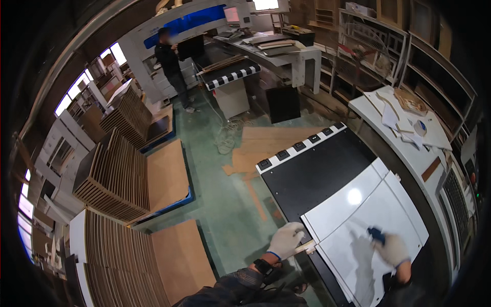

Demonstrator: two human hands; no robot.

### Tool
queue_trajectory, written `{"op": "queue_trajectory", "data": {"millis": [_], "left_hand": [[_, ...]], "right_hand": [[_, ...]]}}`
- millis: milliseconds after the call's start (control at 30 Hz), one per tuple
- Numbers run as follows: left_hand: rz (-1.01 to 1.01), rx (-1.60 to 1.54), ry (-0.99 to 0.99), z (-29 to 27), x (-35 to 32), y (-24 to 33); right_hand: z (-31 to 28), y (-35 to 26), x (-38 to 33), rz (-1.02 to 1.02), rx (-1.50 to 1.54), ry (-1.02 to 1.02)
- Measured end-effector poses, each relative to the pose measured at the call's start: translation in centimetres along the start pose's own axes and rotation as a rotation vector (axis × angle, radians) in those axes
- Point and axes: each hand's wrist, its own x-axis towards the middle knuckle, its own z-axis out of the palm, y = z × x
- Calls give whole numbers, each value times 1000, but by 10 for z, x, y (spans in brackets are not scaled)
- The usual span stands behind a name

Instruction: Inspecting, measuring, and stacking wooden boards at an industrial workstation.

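Glossy white panels (337, 204) lie side by side on a black-topped work table (319, 171). My right hand (393, 250), in a pale work glove, grips a dark blue handheld tool (377, 235) above the nearer panel; motion blurs its tip and exact kind. Beside the panels' left edge is my gloved left hand (287, 239), its fingers curled closed. A short pale strip (306, 248) juts out just below those fingers. Whether they hold it is not plain. Shadows of the right arm and tool fall across the white surface.
Stacked brown boards (117, 256) stand on the left. Flat cardboard (271, 146) lies on the green floor ahead. A white side table (399, 128) with papers and a tape roll is at right, near a large fan (362, 55). A person (171, 64) stands by a far machine.
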Motion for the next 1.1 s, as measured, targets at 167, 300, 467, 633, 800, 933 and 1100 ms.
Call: {"op": "queue_trajectory", "data": {"millis": [167, 300, 467, 633, 800, 933, 1100], "left_hand": [[93, 256, 115, -24, -6, -24], [73, 107, 101, -34, 9, -37], [24, -10, 174, -20, 29, -20], [126, -9, 118, -25, 39, -20], [158, 55, 82, -31, 43, -31], [56, 22, 8, -28, 43, -25], [109, 28, -24, -36, 47, -20]], "right_hand": [[-29, 102, 92, 72, 20, 430], [-84, 38, 74, 162, 171, 80], [-68, -59, -21, -388, 186, -402], [-77, 22, -65, 300, -2, 22], [-66, 174, -176, 931, 76, 57], [-26, 132, -261, 766, 355, -342], [1, 88, -307, 943, 302, -147]]}}
